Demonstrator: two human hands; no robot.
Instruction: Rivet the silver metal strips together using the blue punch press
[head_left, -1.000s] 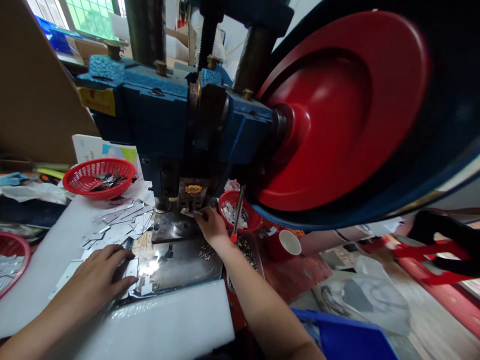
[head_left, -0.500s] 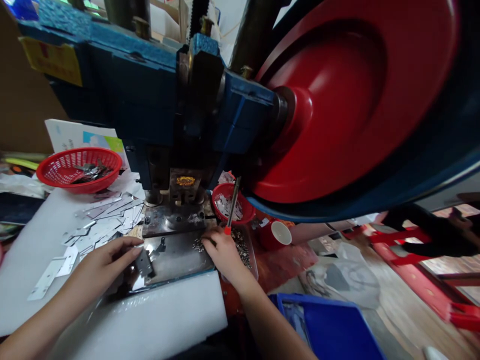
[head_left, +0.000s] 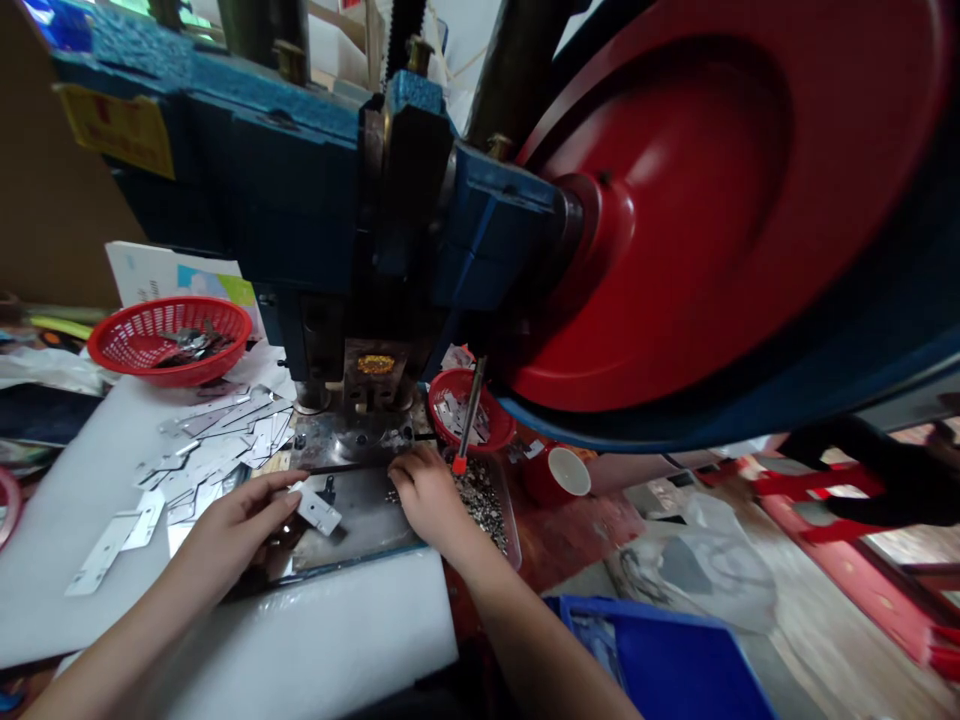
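My left hand [head_left: 251, 525] pinches one end of a small metal plate with holes [head_left: 319, 510], its bright face turned up. The plate is held just over the steel bed [head_left: 367, 510] in front of a blue press [head_left: 277, 200]. A small dark piece [head_left: 328, 488] stands on the bed right behind the plate. My right hand [head_left: 429, 500] is at the bed's right side, fingers curled down beside a few tiny metal parts. Whatever its fingertips hold is hidden. The press die [head_left: 373, 385] sits above the block behind both hands.
Loose metal plates [head_left: 217, 440] lie on white foam at left, near a red basket [head_left: 172, 375]. At right are tiny parts in a clear tray [head_left: 510, 540], a red-tipped rod [head_left: 470, 420], another red basket [head_left: 499, 430], a cup [head_left: 568, 472] and a blue bin [head_left: 675, 660]. A large red flywheel [head_left: 712, 230] overhangs the right.
The metal plate in my left hand has turned from dark to bright and sits farther right. My right hand has moved left and slightly back, away from the tray, over the tiny parts.
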